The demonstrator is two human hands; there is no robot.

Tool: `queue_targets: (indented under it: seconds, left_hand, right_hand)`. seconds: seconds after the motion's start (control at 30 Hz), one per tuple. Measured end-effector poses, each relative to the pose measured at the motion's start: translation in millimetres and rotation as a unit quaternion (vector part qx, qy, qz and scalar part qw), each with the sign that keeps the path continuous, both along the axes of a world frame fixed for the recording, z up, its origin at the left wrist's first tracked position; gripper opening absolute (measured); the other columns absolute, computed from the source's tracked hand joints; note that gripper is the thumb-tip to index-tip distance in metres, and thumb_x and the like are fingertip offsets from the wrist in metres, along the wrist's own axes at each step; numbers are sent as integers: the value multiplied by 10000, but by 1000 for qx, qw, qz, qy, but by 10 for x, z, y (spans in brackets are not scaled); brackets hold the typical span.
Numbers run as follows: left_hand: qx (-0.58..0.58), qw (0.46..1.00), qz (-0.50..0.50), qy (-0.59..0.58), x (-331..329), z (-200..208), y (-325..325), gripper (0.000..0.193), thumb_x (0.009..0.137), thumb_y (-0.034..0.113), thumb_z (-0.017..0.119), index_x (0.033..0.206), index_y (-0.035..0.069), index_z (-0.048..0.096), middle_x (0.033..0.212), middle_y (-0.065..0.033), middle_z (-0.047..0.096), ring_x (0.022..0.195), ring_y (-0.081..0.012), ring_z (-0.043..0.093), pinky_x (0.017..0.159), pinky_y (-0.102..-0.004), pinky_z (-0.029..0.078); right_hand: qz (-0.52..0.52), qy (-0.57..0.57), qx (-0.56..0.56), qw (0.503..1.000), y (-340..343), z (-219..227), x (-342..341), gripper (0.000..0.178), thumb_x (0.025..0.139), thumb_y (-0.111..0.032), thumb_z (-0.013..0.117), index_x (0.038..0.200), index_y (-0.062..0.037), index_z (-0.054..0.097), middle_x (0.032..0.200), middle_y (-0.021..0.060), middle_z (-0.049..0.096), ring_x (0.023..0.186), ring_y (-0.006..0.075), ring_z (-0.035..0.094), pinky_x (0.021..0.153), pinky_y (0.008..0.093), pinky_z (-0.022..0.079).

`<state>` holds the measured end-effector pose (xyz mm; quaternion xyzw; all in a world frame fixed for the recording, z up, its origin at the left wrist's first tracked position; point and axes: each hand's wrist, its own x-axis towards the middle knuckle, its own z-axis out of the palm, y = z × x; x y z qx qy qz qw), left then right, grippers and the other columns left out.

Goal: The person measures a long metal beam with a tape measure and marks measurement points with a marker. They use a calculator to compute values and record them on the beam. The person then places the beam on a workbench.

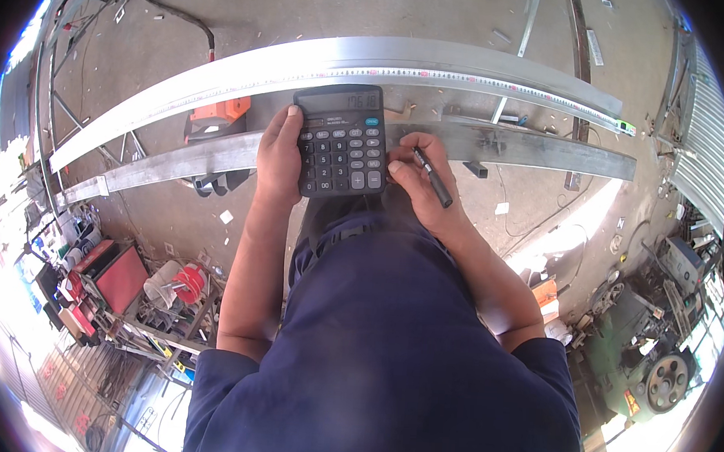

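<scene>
A black desk calculator (339, 140) with grey and dark keys and a lit grey display lies in front of my body, held by its left side. My left hand (280, 155) is closed on that edge, the thumb over the front by the display. Just to the calculator's right, my right hand (426, 180) holds a black marker pen (432, 177), which slants across the fingers. The right fingertips are curled close to the calculator's right edge. Beyond the calculator, a tape measure (423, 74) is stretched out along a long pale metal beam (305, 58).
A second, greyer metal beam (538, 147) runs nearer me, parallel to the first. An orange tool or box (225, 112) sits behind it at left. Lower left are a red box (118, 277) and a white bucket (162, 284); lower right stands a green machine with a wheel (668, 381).
</scene>
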<state>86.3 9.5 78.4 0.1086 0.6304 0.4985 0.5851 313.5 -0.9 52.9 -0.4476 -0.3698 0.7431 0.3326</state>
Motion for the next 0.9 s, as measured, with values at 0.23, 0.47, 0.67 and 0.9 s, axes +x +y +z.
queue_targets:
  seconds: [0.23, 0.47, 0.67, 0.9]
  left_hand:
    - [-6, 1000, 7, -2, -20, 15, -72, 388, 1110, 278, 440, 1242, -57, 583, 1006, -97, 697, 832, -130, 703, 722, -274, 593]
    - [-6, 1000, 12, -4, -51, 1, -138, 375, 1108, 280, 447, 1205, -45, 606, 966, -77, 692, 798, -113, 688, 697, -260, 576]
    - [-2, 1000, 7, 0, -41, -9, -185, 371, 1108, 278, 445, 1197, -44, 608, 962, -74, 691, 798, -109, 686, 696, -258, 572]
    - [-20, 999, 26, -3, -65, -123, -211, 383, 1104, 283, 460, 1212, -55, 603, 971, -79, 691, 822, -115, 683, 717, -269, 570]
  right_hand:
    - [-4, 3, -6, 1000, -56, 9, -59, 322, 994, -62, 618, 1280, -47, 470, 1082, 73, 599, 989, 125, 595, 886, 302, 503]
    - [9, -13, 7, 1000, -112, 32, -75, 319, 1010, -32, 565, 1309, -47, 455, 1125, 96, 641, 1037, 146, 616, 930, 311, 510]
    - [14, -8, 11, 1000, -127, 7, -46, 297, 1015, -33, 549, 1299, -49, 465, 1114, 93, 645, 1003, 147, 623, 912, 311, 512]
    - [-1, -25, -20, 999, -32, -16, -17, 259, 1021, -80, 531, 1276, -50, 494, 1104, 110, 651, 991, 165, 631, 901, 327, 522]
